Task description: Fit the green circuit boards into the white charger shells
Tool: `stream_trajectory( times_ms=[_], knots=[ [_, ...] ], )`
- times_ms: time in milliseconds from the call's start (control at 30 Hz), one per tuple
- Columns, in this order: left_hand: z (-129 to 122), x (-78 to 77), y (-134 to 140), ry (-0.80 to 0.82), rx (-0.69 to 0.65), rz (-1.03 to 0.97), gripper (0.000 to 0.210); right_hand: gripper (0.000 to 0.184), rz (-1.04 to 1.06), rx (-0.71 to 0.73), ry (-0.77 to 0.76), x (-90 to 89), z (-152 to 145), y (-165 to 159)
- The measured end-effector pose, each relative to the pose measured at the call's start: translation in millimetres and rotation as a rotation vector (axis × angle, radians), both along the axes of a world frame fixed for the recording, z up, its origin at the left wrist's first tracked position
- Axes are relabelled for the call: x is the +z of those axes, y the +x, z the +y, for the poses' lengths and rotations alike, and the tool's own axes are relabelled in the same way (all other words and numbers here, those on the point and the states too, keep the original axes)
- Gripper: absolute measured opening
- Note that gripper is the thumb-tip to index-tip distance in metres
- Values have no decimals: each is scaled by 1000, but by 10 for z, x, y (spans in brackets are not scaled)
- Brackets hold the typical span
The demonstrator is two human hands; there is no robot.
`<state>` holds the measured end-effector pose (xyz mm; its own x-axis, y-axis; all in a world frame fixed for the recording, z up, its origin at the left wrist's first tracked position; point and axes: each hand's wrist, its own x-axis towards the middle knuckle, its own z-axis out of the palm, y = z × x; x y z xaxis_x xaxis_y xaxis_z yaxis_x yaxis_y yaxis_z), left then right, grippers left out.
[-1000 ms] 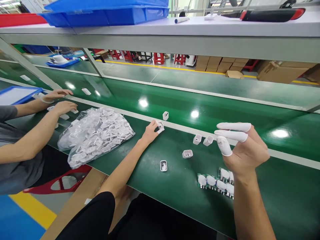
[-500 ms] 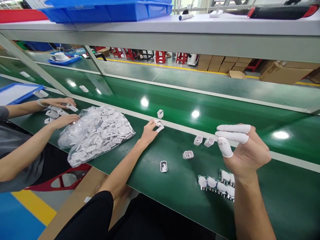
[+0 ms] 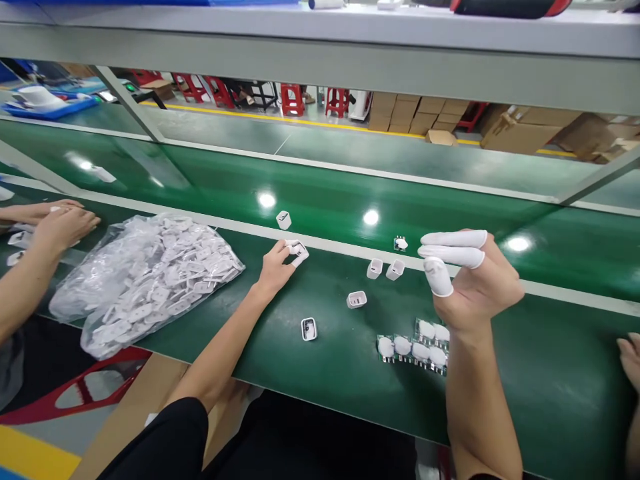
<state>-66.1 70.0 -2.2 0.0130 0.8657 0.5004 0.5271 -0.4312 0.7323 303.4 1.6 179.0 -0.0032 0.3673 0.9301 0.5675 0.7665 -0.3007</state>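
My left hand (image 3: 275, 270) pinches a white plastic charger housing (image 3: 303, 252) at the edge of the green belt, its open end facing up. My right hand (image 3: 473, 283), with white finger cots, is raised over the belt edge. Its fingers are stretched out, the thumb a little apart, and nothing shows between them. Just left of those fingertips, a small circuit board (image 3: 401, 243) lies on the belt. Below stand two white housings (image 3: 375, 269), another housing (image 3: 357, 300) and a housing with parts inside (image 3: 309, 329). Several circuit boards with white tops (image 3: 420, 350) lie beside my right forearm.
A clear bag of white plastic parts (image 3: 165, 280) lies on the left, beside a co-worker's hands (image 3: 65, 227). One housing (image 3: 283, 220) stands on the belt (image 3: 325, 207). A shelf (image 3: 320, 53) crosses above. Another person's hand (image 3: 630, 360) shows at the right edge.
The view has shifted right and slightly down. The housing on the belt has moved left, and a circuit board now shows left of my right fingertips. Both my hands keep nearly the same pose.
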Motion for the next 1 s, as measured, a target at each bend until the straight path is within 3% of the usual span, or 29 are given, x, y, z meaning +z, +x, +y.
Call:
stream_trajectory(
  times_ms=[200, 367, 567, 700, 867, 1000],
  knots=[
    [-7, 58, 93, -136, -31, -235, 32, 14, 25, 25, 12, 49, -3, -18],
    [-30, 145, 176, -324, 0, -653, 42, 20, 25, 29, 112, 104, 27, 11],
    [-163, 426, 222, -592, -12, -1147, 26, 18, 26, -3, 156, 73, 138, 42],
    [-254, 614, 307, -698, -12, -1391, 29, 12, 14, -3, 151, 34, 183, 18],
    [-311, 764, 370, -783, -23, -1521, 22, 6, 13, -19, 144, -16, 216, 13],
    [-314, 754, 355, -893, -28, -1484, 18, 8, 16, 3, 133, -37, 216, 5]
  ],
)
